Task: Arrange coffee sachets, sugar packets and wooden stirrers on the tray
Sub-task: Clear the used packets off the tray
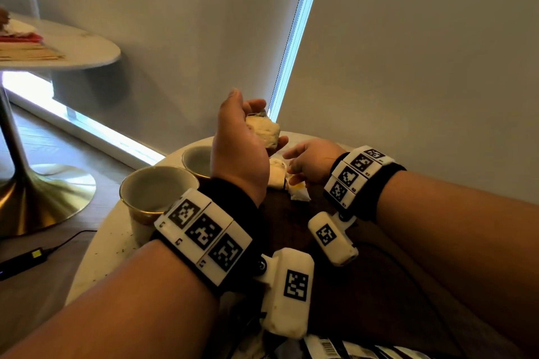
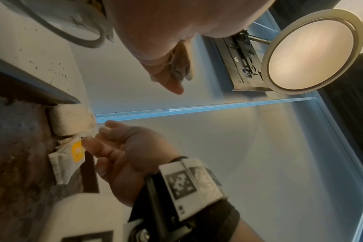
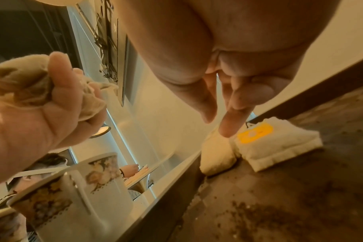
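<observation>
1. Above the far edge of the round table [image 1: 96,256], the left hand [image 1: 239,148] is raised with its fingers curled round a crumpled cloth pouch [image 1: 264,131], gripping it in the palm; the right wrist view shows the fabric bunched between thumb and fingers.
2. Just at 3 o'clock of that hand and lower, the right hand [image 1: 309,163] reaches down with loosely bent fingers, holding nothing; its fingertips [image 3: 228,129] hover at the near edge of a sachet with a yellow label [image 3: 278,144]. I cannot tell whether they touch it.
3. That labelled sachet lies flat on the dark tray [image 3: 300,204], at the tray's 12 o'clock end.
4. A plain pale sachet [image 3: 218,157] lies touching it, on the side toward the cups, against the tray's rim.
5. Brown crumbs [image 3: 259,211] are scattered over the tray floor, nearer than the sachets.
6. Two gold-rimmed cups stand on the table at about 10 o'clock of the tray: one near [image 1: 157,192], one farther [image 1: 198,160], partly hidden behind the left wrist.
7. At the tray's 6 o'clock edge, striped packets with a barcode [image 1: 329,347] peek in; their kind is unclear.
8. Both wrists wear black bands with white marker blocks [image 1: 204,233].
9. Farther off at 10 o'clock, a second round table [image 1: 73,46] stands on a gold pedestal.
</observation>
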`<move>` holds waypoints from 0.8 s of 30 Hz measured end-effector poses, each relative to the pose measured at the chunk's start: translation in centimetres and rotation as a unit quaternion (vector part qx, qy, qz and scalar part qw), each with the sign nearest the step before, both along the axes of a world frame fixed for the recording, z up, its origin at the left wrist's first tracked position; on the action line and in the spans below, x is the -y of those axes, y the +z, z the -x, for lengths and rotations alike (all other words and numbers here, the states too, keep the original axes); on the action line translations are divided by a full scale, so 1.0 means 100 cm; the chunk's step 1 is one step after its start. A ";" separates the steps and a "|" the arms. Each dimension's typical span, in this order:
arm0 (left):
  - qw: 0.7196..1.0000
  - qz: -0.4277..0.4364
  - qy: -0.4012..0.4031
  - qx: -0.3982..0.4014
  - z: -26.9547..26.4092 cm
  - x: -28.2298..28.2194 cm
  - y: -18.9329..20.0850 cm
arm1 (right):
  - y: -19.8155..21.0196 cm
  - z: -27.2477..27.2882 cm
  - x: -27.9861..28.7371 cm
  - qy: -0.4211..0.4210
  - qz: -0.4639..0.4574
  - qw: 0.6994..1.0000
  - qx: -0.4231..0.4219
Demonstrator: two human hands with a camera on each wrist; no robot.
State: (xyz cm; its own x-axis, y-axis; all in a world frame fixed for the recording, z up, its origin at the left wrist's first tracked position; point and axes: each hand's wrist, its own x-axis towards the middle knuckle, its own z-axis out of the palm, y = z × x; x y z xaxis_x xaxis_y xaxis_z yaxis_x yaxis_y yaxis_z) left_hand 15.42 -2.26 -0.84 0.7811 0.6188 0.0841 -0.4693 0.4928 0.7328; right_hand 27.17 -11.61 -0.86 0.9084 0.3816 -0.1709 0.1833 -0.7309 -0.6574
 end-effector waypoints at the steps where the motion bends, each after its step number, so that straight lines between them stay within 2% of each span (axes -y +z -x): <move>1: 1.000 -0.001 -0.003 0.002 0.000 0.000 0.000 | 0.002 0.001 0.002 -0.007 -0.010 1.000 -0.003; 8: 0.999 -0.007 -0.046 -0.015 0.002 0.002 -0.002 | 0.019 0.016 0.019 0.004 -0.092 0.995 0.038; 13: 0.996 -0.022 -0.075 -0.040 0.004 0.002 -0.001 | 0.028 0.033 0.027 0.031 -0.227 0.973 0.035; 15: 0.995 -0.018 -0.086 -0.045 0.005 0.004 0.000 | 0.032 0.042 0.028 0.056 -0.252 0.966 0.034; 19: 0.993 0.005 -0.115 -0.033 0.007 0.006 0.002 | 0.035 0.059 0.028 0.110 -0.225 0.966 0.056; 24: 0.989 0.034 -0.146 -0.013 0.010 0.006 0.004 | 0.030 0.064 0.025 0.121 -0.194 0.969 0.099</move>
State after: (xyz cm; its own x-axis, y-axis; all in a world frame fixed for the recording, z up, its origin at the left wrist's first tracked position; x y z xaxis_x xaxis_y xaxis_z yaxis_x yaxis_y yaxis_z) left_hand 14.41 -2.85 -0.42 0.9288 0.3695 0.0277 -0.2810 0.6538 0.7025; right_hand 20.76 -14.11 2.18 0.7849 0.5881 0.1952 0.4682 -0.3564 -0.8086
